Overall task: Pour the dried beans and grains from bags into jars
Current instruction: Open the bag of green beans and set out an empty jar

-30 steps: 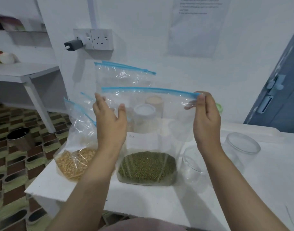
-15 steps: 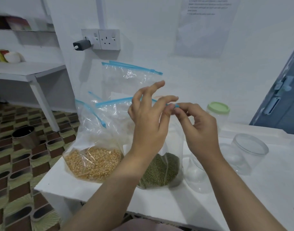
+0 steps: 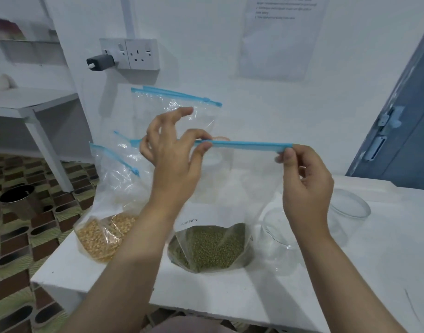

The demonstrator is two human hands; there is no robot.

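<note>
A clear zip bag of green mung beans point(image 3: 209, 246) stands upright on the white desk point(image 3: 374, 272), near the middle of the view. Its blue zip strip point(image 3: 244, 145) is stretched level between both hands. The left hand point(image 3: 175, 155) pinches the strip between thumb and forefinger near its left part, the other fingers spread and lifted. The right hand point(image 3: 304, 179) pinches the strip's right end between thumb and forefinger, the remaining fingers loosely curled.

At about 9 o'clock from the bean bag, just beside it, a second zip bag holding yellow split peas point(image 3: 103, 236) slumps near the desk's left edge. Behind, toward 12 o'clock, a third zip bag point(image 3: 175, 102) stands against the wall; its contents are hidden by the hands. At 3 o'clock, two clear jars sit on the desk: the near jar point(image 3: 278, 239) just beside the bean bag and partly behind the right wrist, the far jar point(image 3: 350, 212) farther right. Both are open-topped.

A double wall socket point(image 3: 136, 54) with a dark plug adapter point(image 3: 99, 62) sits on the wall at 11 o'clock. A metal cup point(image 3: 19, 200) stands on the patterned floor at far left.
</note>
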